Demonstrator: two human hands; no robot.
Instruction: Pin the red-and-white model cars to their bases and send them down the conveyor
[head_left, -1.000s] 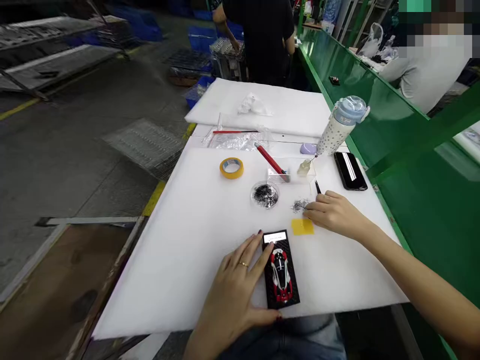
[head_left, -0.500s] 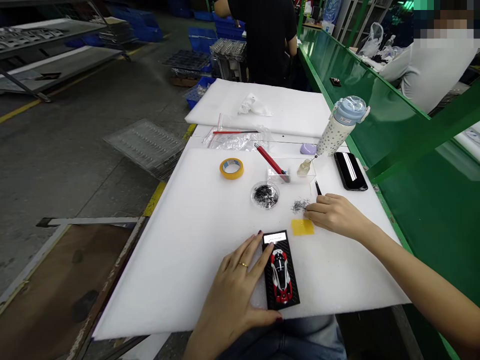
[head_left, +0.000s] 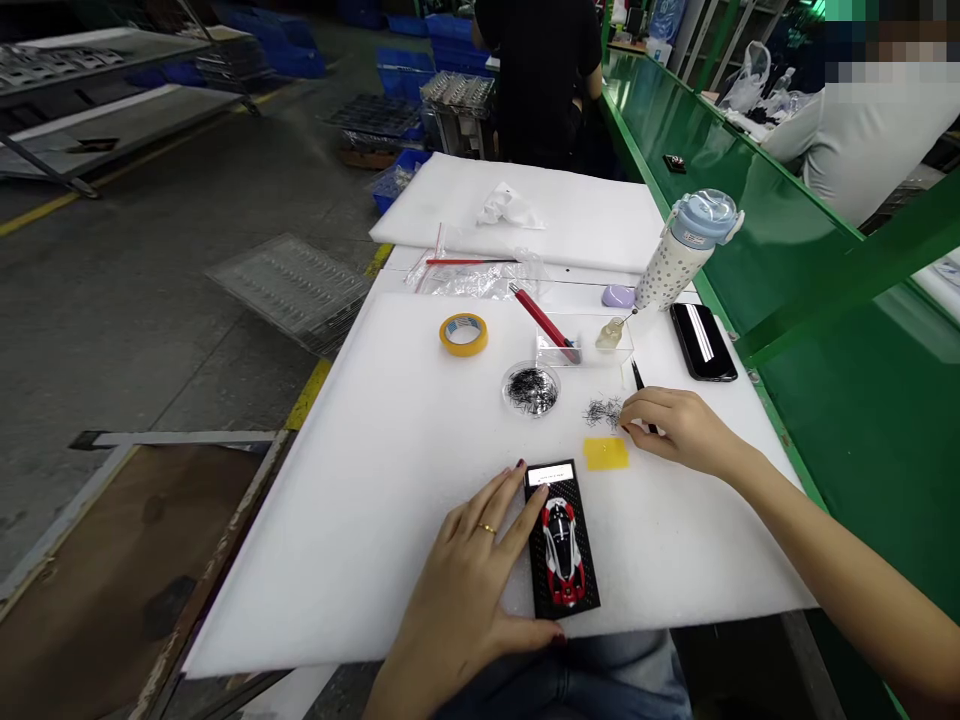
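Head view, the bench from above. At the lower centre of the frame, I have my left hand [head_left: 457, 585] spread over the side of a black base [head_left: 589, 588], two fingertips at its upper part and the thumb at its lower edge. The toy car [head_left: 563, 552], red, white and black, lies along this base, below a white label [head_left: 550, 475].

To the right of centre, my right hand [head_left: 679, 428] is bent with thumb and fingers pressed together, just beside a loose pile of black strands [head_left: 601, 411]. A slim black tool [head_left: 637, 375] passes behind the fingers; whether they pinch it or a strand, I cannot tell. Just below the pile lies a yellow square [head_left: 606, 454].

More black strands fill a round clear dish [head_left: 506, 406] near the middle of the white bench [head_left: 360, 500]. Above it, a red knife [head_left: 540, 316] leans over a clear tray [head_left: 585, 363], with a small glass bottle [head_left: 610, 334] at the tray's right end. A roll of yellow tape [head_left: 463, 349] lies left of these; a phone [head_left: 703, 343] and a spotted drink bottle [head_left: 667, 270] are at the right.
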